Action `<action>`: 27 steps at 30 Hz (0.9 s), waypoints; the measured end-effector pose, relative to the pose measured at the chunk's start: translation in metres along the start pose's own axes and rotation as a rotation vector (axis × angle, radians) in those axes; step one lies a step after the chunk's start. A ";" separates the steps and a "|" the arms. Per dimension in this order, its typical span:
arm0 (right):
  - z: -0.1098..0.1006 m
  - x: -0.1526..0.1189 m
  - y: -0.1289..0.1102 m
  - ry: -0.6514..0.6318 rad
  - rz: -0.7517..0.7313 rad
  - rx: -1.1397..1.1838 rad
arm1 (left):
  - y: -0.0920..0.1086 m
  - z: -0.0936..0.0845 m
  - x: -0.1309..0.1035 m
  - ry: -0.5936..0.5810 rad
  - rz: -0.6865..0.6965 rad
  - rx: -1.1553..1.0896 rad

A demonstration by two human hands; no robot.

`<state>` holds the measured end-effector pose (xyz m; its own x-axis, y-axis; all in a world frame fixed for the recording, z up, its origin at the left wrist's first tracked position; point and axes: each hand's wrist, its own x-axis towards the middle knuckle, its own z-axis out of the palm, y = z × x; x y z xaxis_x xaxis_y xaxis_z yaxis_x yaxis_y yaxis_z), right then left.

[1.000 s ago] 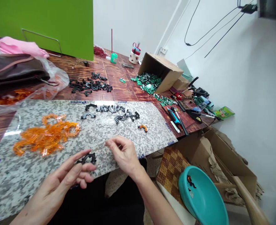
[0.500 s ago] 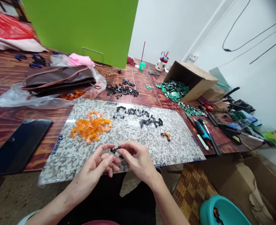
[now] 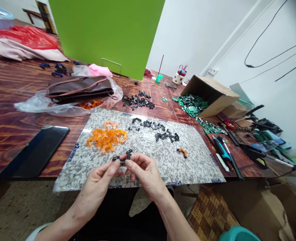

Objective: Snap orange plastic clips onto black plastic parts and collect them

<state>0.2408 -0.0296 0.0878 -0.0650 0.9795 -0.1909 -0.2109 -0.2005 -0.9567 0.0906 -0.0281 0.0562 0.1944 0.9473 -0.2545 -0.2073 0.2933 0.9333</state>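
Observation:
Between my two hands is a small curved black plastic part [image 3: 123, 162], held above the near edge of a speckled grey board [image 3: 142, 174]. My left hand [image 3: 101, 177] pinches its left end with thumb and fingers. My right hand [image 3: 144, 172] grips the right end the same way. Beyond my left hand lies a heap of clear orange curved pieces [image 3: 106, 138]. Several black curved parts [image 3: 166, 135] are spread across the board's far side. To the right rests one black part with an orange piece on it [image 3: 182, 153].
A dark tablet-like slab [image 3: 34, 150] lies at left. Behind it is a brown bag [image 3: 79, 88] on clear plastic. More black parts [image 3: 139, 102] sit beyond the board. A tipped cardboard box [image 3: 210, 93] spills green circuit boards [image 3: 193, 104]. Tools, including a blue-handled cutter [image 3: 220, 149], lie right.
My left hand's fingers have closed from a loose, spread pose onto the black part. Both hands now grip it, and it shows more fully. The camera view has shifted left.

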 end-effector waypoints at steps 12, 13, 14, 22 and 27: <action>-0.035 0.104 -0.021 0.196 -0.381 -0.978 | 0.020 -0.002 -0.001 -0.007 -0.072 -0.148; -0.033 0.110 -0.022 0.190 -0.389 -1.014 | 0.019 -0.002 0.000 -0.016 -0.060 -0.123; -0.031 0.114 -0.023 0.173 -0.396 -1.046 | 0.017 -0.002 0.000 -0.023 -0.046 -0.093; -0.009 0.114 -0.015 -0.007 -0.377 -1.114 | 0.004 -0.008 0.000 -0.076 0.047 0.095; -0.012 0.109 -0.015 0.032 -0.333 -0.966 | 0.007 -0.007 -0.001 -0.061 -0.001 0.012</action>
<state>0.2486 0.0805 0.0787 -0.1179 0.9851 0.1251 0.6640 0.1719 -0.7277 0.0827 -0.0256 0.0614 0.2525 0.9373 -0.2404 -0.1957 0.2927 0.9359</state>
